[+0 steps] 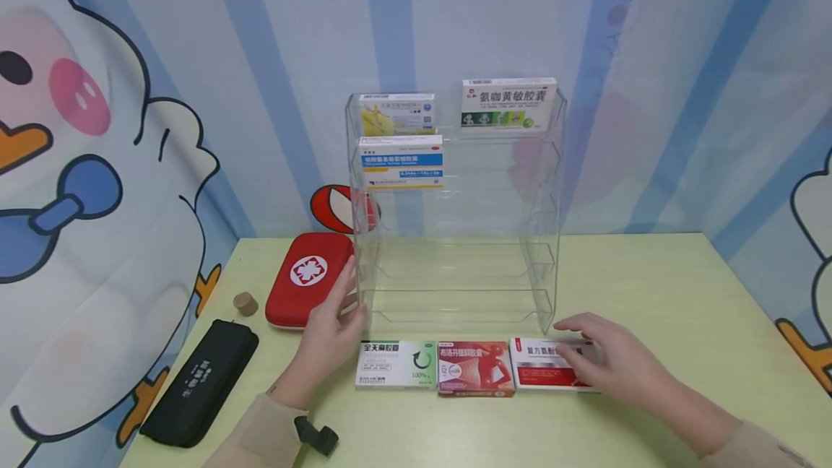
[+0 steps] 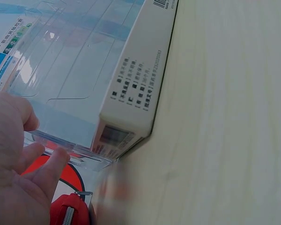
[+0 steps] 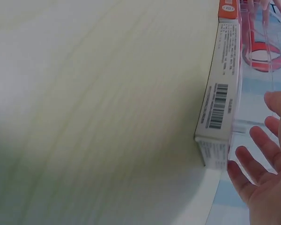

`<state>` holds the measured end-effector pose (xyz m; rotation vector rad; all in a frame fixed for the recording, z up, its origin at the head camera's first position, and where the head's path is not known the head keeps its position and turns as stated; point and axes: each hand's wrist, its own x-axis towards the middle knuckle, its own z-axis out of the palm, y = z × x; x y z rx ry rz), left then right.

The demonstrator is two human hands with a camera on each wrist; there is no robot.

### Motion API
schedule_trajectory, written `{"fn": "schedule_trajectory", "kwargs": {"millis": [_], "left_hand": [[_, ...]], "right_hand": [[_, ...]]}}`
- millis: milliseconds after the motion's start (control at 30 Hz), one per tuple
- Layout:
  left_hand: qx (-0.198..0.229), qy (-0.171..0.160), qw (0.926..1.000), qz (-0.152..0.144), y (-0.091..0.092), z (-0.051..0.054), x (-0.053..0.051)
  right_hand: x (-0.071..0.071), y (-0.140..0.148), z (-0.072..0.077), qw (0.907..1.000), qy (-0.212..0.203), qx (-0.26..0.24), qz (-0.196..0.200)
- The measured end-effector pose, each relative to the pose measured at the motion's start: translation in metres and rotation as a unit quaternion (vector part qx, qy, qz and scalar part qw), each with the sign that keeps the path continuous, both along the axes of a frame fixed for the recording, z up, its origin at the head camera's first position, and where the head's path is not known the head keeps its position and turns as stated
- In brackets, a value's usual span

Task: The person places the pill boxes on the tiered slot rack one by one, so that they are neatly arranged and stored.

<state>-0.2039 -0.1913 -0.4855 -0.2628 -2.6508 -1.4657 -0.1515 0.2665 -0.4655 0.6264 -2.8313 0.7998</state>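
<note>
A clear stepped display rack [image 1: 455, 302] stands on the table, with medicine boxes in its upper tiers. My left hand [image 1: 331, 327] is at its lower left side, the fingers extended along the side panel; whether they press on it I cannot tell. My right hand [image 1: 614, 356] is by the rack's lower right corner, fingers loosely bent and apart, partly covering a white-and-red medicine box [image 1: 539, 365]. To that box's left lie a red box [image 1: 474, 368] and a white-and-green box [image 1: 395, 365], in a row before the rack. In the right wrist view, the right fingers [image 3: 260, 164] hold nothing.
A blue-and-white box [image 1: 401, 162] and a yellow-and-white box [image 1: 398, 115] are at the rack's left, a white-and-green box [image 1: 508, 105] at its top right. Left of the rack lie a red first-aid case [image 1: 292, 295], a small cork-coloured cylinder [image 1: 245, 303] and a black zip case [image 1: 201, 381].
</note>
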Motion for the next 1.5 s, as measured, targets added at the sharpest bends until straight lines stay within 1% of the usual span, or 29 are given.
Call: {"fn": "schedule_trajectory", "kwargs": {"millis": [200,367,533,700,900,1067,1133,1233,1367,1500], "left_hand": [[-0.005,0.001,1.0000,0.001,0.002,0.001,0.000],[-0.003,-0.002,1.0000,0.003,0.002,0.003,0.000],[-0.001,0.001,1.0000,0.000,0.001,0.003,0.000],[-0.001,0.003,1.0000,-0.001,0.002,0.002,-0.001],[-0.003,0.003,1.0000,0.000,0.002,0.002,0.000],[0.003,0.002,1.0000,0.001,0.001,0.003,0.000],[0.003,0.002,1.0000,0.002,0.001,0.003,0.001],[0.001,-0.001,1.0000,0.003,0.001,0.002,0.000],[-0.002,0.001,1.0000,0.003,0.001,0.002,0.000],[-0.009,0.005,0.9999,0.007,0.001,0.002,0.001]], "right_hand": [[0.001,0.015,-0.003,0.9993,-0.031,0.019,-0.007],[-0.001,0.029,-0.005,0.9981,-0.057,0.022,0.007],[0.000,0.040,-0.010,0.9975,-0.059,0.030,0.023],[0.001,0.043,-0.013,0.9975,-0.058,0.032,0.023],[0.002,0.044,-0.012,0.9980,-0.059,0.022,0.005],[0.002,0.043,-0.007,0.9955,-0.092,-0.012,-0.016],[0.002,0.043,-0.006,0.9948,-0.096,-0.027,-0.020],[0.002,0.045,-0.005,0.9960,-0.079,-0.041,-0.012],[0.001,0.046,-0.002,0.9975,-0.036,-0.061,0.008],[-0.001,0.045,0.004,0.9960,0.002,-0.084,0.029]]}}
